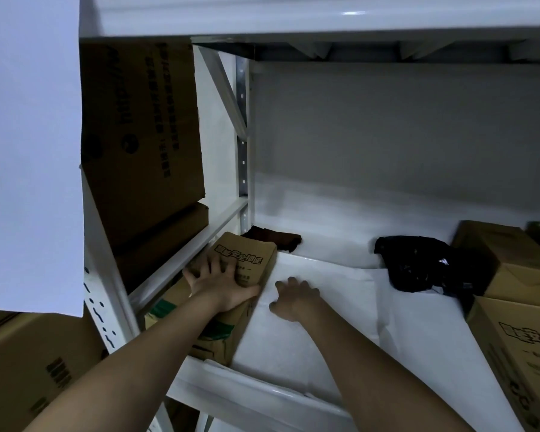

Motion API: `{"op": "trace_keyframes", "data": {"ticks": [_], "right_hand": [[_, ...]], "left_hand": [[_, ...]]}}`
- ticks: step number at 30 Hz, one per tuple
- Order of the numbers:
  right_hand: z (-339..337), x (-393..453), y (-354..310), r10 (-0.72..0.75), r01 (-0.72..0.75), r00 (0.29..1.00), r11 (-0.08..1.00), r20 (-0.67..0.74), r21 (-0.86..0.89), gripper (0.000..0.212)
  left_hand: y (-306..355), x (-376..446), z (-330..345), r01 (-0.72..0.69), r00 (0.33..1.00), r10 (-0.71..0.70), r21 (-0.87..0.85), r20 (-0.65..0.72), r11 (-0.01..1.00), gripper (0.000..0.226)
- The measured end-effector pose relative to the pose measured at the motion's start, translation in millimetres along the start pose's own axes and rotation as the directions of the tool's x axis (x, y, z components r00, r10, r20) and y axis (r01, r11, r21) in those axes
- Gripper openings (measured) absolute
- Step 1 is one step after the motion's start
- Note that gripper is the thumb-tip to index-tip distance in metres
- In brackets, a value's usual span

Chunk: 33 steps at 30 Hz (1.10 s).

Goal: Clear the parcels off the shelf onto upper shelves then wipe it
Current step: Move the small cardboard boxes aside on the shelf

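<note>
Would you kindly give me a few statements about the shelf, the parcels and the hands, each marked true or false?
1. The left hand lies spread on a cardboard box. True.
2. The right hand holds the black bag. False: it rests on a white parcel, apart from the bag.
3. A dark cloth lies in the shelf's back left corner. True.
4. The shelf holds no boxes at its right end. False: cardboard boxes stand there.
5. The black bag lies between the white parcel and the right boxes. True.
</note>
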State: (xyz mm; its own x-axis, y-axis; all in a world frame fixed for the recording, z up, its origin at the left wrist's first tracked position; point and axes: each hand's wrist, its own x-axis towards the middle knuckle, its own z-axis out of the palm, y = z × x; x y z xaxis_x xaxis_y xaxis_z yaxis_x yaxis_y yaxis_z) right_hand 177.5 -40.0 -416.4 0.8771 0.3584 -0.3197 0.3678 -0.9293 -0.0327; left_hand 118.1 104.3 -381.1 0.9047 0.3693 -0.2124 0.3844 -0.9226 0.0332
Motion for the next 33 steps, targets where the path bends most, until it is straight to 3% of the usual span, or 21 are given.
{"op": "trace_keyframes", "data": {"ticks": [5, 13, 18, 21, 25, 28, 33], "right_hand": [[1.1, -1.4, 1.0, -0.003, 0.003, 1.0, 1.0, -0.01, -0.005, 0.055], [4.7, -1.1, 2.1, -0.023, 0.024, 0.999, 1.0, -0.032, 0.006, 0.055], [1.7, -4.5, 4.2, -0.017, 0.018, 1.0, 0.997, -0.014, 0.074, 0.058], [-8.8, -12.2, 6.4, -0.009, 0.023, 0.993, 0.993, -0.117, 0.119, 0.052], [-23.7, -24.8, 13.1, 0.005, 0.045, 0.95, 0.988, -0.313, 0.15, 0.039], [-31.8, -35.6, 20.9, 0.064, 0.008, 0.926, 0.982, -0.372, 0.189, 0.03], [-37.2, -63.1, 54.4, 0.198, -0.127, 0.897, 0.972, -0.396, 0.199, 0.027]], "left_hand": [[14.3, -5.1, 2.8, -0.094, 0.996, 0.094, 0.009, 0.001, 0.995, 0.071], [15.8, -2.7, 4.6, -0.08, 0.996, 0.083, 0.105, -0.027, 0.991, 0.068], [11.1, 0.5, -1.2, -0.101, 0.994, 0.102, -0.023, 0.031, 0.995, 0.07], [11.8, 1.4, -13.5, -0.174, 0.982, 0.16, -0.15, -0.101, 0.973, 0.061], [24.5, -8.3, -33.7, -0.347, 0.92, 0.299, -0.169, -0.255, 0.922, 0.039], [41.4, -5.1, -39.2, -0.401, 0.905, 0.336, -0.263, -0.26, 0.877, 0.026], [84.3, -9.2, -33.8, -0.453, 0.885, 0.396, -0.26, -0.245, 0.853, 0.031]]}}
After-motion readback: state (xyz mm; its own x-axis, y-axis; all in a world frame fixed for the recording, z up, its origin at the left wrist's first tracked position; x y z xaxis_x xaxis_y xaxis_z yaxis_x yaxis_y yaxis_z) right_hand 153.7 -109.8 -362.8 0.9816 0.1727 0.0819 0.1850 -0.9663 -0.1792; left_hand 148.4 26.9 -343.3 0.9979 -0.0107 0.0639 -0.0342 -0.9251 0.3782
